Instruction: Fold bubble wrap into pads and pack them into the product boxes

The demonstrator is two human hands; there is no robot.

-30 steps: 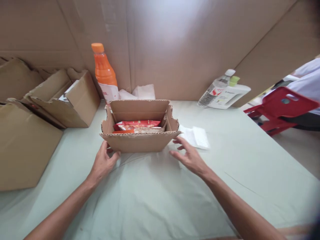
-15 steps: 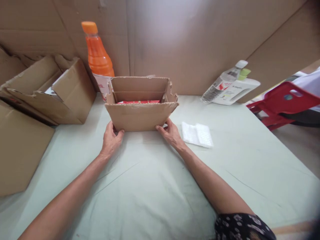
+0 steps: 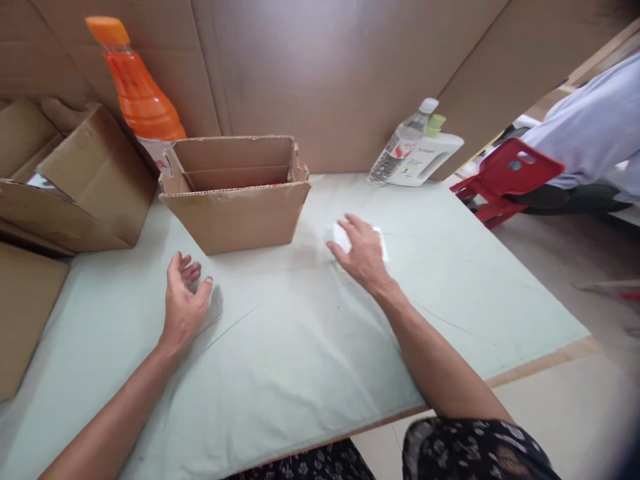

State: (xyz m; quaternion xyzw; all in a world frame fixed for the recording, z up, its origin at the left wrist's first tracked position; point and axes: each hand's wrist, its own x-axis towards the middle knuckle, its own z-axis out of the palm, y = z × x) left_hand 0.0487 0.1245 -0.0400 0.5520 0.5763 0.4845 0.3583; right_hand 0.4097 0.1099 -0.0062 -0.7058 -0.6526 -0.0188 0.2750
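Observation:
An open-topped cardboard box (image 3: 240,217) stands on the cloth-covered table, with a bit of something red showing inside. My left hand (image 3: 185,297) is apart from the box, just in front of its left corner, fingers loosely curled and thumb apart, holding nothing. Over a folded white sheet (image 3: 343,237), which looks like bubble wrap, is my right hand (image 3: 361,252), palm down with fingers spread. It covers most of the sheet; whether the fingertips press on it I cannot tell.
Behind the box stands an orange bottle (image 3: 147,100). Bigger cardboard boxes (image 3: 107,180) fill the left side. A clear bottle (image 3: 400,147) leans by a white jug (image 3: 433,157) at the back right. Past the table edge are a red chair (image 3: 520,170) and a person in a light top (image 3: 585,127).
Both hands have let go of the cardboard box. My right hand has moved right onto the white sheet, and my left hand has drawn back. The view has turned right.

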